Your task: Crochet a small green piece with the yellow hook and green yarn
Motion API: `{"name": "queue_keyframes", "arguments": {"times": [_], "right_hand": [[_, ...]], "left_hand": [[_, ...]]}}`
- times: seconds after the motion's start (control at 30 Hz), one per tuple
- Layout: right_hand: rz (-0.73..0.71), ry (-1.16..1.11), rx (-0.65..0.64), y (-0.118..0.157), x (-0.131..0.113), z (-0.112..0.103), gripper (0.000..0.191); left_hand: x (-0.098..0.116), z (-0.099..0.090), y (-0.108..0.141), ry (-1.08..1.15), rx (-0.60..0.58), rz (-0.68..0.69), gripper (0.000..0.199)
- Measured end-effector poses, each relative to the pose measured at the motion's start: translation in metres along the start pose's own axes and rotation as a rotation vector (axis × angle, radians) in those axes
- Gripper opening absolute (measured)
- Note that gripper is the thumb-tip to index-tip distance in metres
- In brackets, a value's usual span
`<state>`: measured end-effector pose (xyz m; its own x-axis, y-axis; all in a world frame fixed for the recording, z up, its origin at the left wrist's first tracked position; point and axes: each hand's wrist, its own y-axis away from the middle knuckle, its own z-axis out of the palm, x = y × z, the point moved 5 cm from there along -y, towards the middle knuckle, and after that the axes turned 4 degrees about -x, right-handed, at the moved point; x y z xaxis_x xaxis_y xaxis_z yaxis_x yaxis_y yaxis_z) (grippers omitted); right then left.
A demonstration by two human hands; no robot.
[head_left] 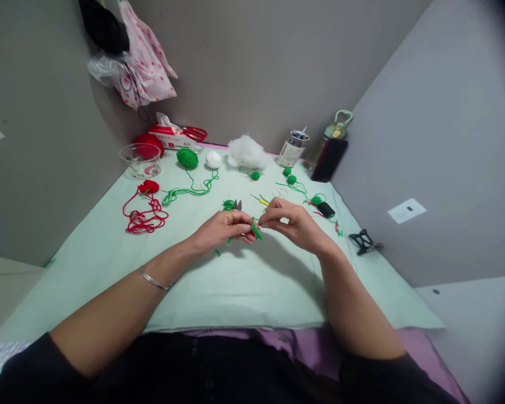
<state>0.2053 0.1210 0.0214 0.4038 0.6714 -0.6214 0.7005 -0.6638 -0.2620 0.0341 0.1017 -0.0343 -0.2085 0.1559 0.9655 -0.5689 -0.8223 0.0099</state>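
Over the middle of the table, my left hand pinches a small green crocheted piece. My right hand is just right of it, thumb and forefinger pressed together at the piece's upper edge; what they grip is too small to make out. Small scissors lie behind my left hand, beside a bit of green yarn. A yellow-handled hook lies behind my right hand.
Red yarn, a green ball, a white ball and white stuffing lie at left and back. A can, a phone and a bottle stand back right. A black stand is at the right edge.
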Motion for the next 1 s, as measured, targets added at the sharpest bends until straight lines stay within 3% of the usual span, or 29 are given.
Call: {"name": "queue_keyframes", "arguments": {"times": [0.17,0.33,0.5,0.63,0.83,0.93,1.0], "right_hand": [[0.018,-0.082,0.035,-0.004,0.001,0.005,0.015],[0.166,-0.074,0.132,-0.007,0.011,0.009,0.010],[0.227,-0.323,0.078,-0.006,0.011,0.021,0.009],[0.177,-0.341,0.007,-0.004,-0.003,0.028,0.011],[0.009,0.035,0.008,-0.004,-0.009,0.032,0.010],[-0.099,0.134,0.129,-0.005,-0.015,0.029,0.015],[-0.112,0.050,0.276,-0.003,-0.021,0.021,0.013]], "left_hand": [[-0.001,0.001,0.001,0.041,0.034,0.008,0.026],[0.001,0.001,0.002,0.083,0.074,0.017,0.027],[-0.002,0.000,0.001,0.095,0.095,0.008,0.027],[-0.007,-0.002,-0.001,0.088,0.137,0.007,0.028],[-0.010,-0.006,-0.002,0.020,0.208,-0.002,0.023],[-0.009,-0.006,-0.002,-0.016,0.210,-0.010,0.021],[-0.008,-0.007,-0.002,-0.035,0.218,-0.012,0.019]]}}
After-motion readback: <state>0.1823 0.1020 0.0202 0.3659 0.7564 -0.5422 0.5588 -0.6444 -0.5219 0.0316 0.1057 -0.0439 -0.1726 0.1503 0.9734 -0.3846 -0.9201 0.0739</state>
